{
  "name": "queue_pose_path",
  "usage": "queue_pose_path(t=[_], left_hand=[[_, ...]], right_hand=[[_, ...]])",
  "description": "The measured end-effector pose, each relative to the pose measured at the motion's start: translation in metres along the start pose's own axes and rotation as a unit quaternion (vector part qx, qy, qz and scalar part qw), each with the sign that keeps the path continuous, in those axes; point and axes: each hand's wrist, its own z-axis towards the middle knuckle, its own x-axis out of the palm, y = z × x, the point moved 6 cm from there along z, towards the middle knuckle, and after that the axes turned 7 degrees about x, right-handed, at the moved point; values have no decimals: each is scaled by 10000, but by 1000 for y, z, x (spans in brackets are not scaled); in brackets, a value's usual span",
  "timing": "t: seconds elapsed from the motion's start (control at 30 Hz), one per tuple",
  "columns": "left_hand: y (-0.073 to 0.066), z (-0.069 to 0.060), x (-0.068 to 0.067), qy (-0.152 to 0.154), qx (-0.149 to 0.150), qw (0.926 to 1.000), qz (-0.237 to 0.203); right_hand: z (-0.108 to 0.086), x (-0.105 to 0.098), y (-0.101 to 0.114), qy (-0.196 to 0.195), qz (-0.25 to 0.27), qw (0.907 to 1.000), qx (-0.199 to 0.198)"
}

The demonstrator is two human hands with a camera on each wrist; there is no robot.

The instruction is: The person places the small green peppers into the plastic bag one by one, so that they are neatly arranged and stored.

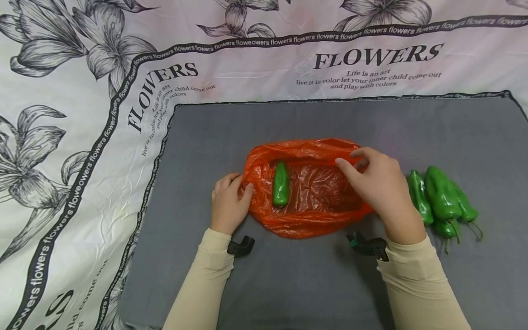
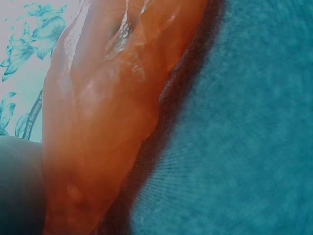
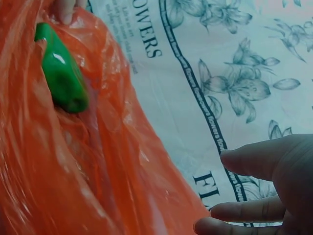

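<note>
An orange-red plastic bag [image 1: 303,224] lies with its mouth spread wide on the grey tabletop. Inside it, toward the left, is one green pepper [image 1: 281,185], which also shows in the right wrist view. My left hand [image 1: 229,201] holds the bag's left edge between thumb and fingers. Over the bag's right side hovers my right hand [image 1: 381,188], thumb and fingers apart with nothing between them. The left wrist view is mostly filled by the blurred bag [image 2: 102,107], so the left fingertips are hidden there.
Several green peppers [image 1: 442,192] lie in a bunch to the right of my right wrist, partly behind it. A white flower-printed cloth [image 1: 255,68] borders the grey surface [image 1: 288,284] at the back and left. A black wrist mount [image 1: 241,246] sits on each sleeve.
</note>
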Motion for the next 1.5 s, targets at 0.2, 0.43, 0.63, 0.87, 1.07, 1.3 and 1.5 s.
queue_pose_path(t=[0.2, 0.43, 0.63, 0.87, 1.07, 1.3, 1.5], left_hand=[[2, 0, 0, -6, -2, 10000, -8], [3, 1, 0, 37, -9, 10000, 60], [1, 2, 1, 89, -31, 9999, 38], [0, 2, 1, 76, 1, 10000, 28], [0, 1, 1, 27, -1, 10000, 27], [1, -1, 1, 24, -31, 10000, 25], [0, -1, 1, 33, 1, 10000, 17]], right_hand=[[-1, -9, -5, -142, 48, 9998, 90], [-1, -15, -14, -244, 155, 9994, 177], [1, -21, -27, -276, 123, 9991, 282], [1, -28, -40, -374, 216, 9982, 417], [3, -30, -48, -399, 261, 9978, 452], [2, -36, -59, -446, 209, 9967, 642], [3, -41, -71, -568, 149, 9956, 730]])
